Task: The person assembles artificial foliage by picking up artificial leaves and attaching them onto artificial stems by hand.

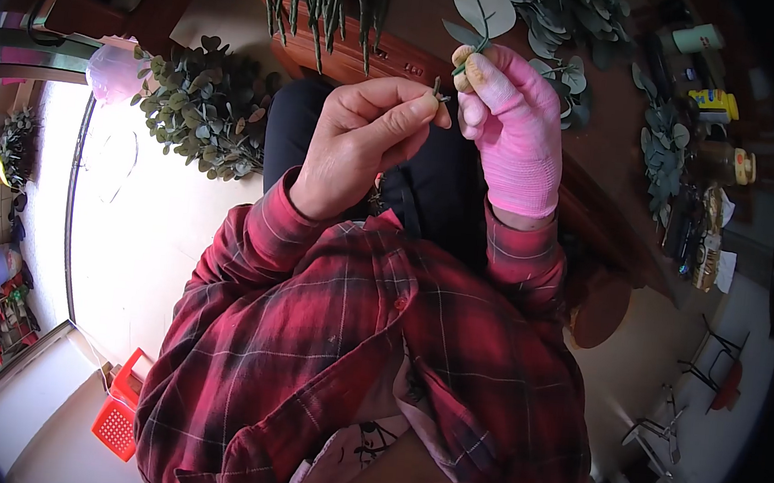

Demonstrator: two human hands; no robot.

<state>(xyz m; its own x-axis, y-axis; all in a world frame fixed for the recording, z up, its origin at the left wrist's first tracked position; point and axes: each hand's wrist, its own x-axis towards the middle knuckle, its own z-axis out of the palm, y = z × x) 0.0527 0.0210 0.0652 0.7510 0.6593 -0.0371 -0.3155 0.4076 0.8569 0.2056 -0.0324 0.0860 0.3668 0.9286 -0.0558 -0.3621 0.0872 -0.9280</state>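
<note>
In front of my lap, both hands are raised close together. My left hand (pixel 364 134), bare, pinches a small green stem piece (pixel 437 89) between thumb and forefinger. Just to its right, my right hand (pixel 516 129) wears a pink glove with worn, yellowish fingertips. Its thumb and fingers are closed on a leaf sprig (pixel 482 12), which has a large pale round leaf and smaller green ones pointing up. The small piece and the sprig look apart, with a narrow gap between my fingertips.
Bare green stems (pixel 321 1) hang over the wooden table edge (pixel 366 56). Leafy sprays (pixel 573 14) lie on the tabletop, with more leaves (pixel 665 151) farther right near a yellow bottle (pixel 716 106). A big leafy bunch (pixel 200 110) rests left of my knees. A red plastic basket (pixel 119 416) stands lower left.
</note>
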